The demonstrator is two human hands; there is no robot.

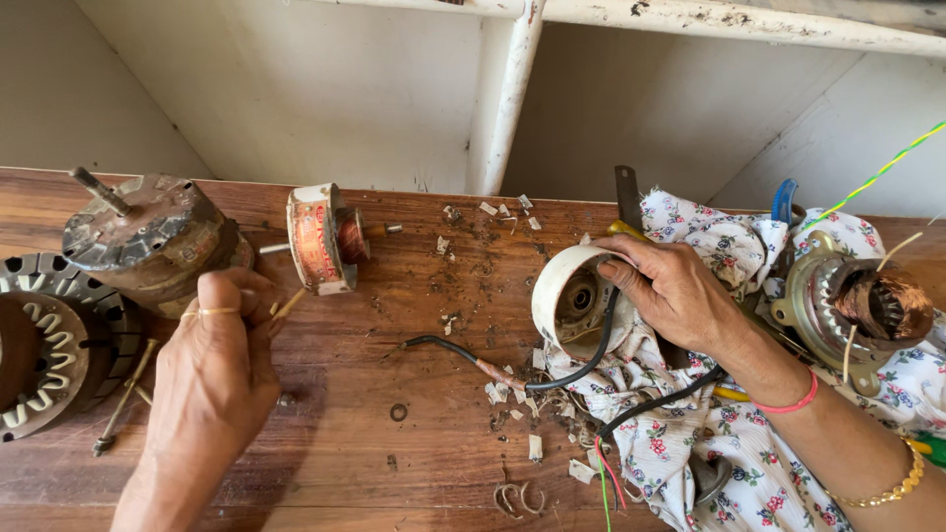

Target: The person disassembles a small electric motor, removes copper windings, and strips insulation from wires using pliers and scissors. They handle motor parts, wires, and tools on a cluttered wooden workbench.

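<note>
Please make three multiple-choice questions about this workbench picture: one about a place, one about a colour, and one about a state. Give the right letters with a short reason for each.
1. Where does the spool of copper wire lie?
A. on the flowered cloth
B. on the bare wooden bench, between the rusty motor and the white housing
C. inside the white housing

2. What colour is the thin band on the right wrist?
A. pink
B. blue
C. black

3. What is the right hand doing?
A. lying flat and empty on the bench
B. gripping the rim of the round white housing
C. holding a hammer

Answers: 1 B, the spool sits on the wooden bench right of the rusty motor. 2 A, the band is pink. 3 B, its fingers curl over the white housing, which rests on the flowered cloth.
</note>
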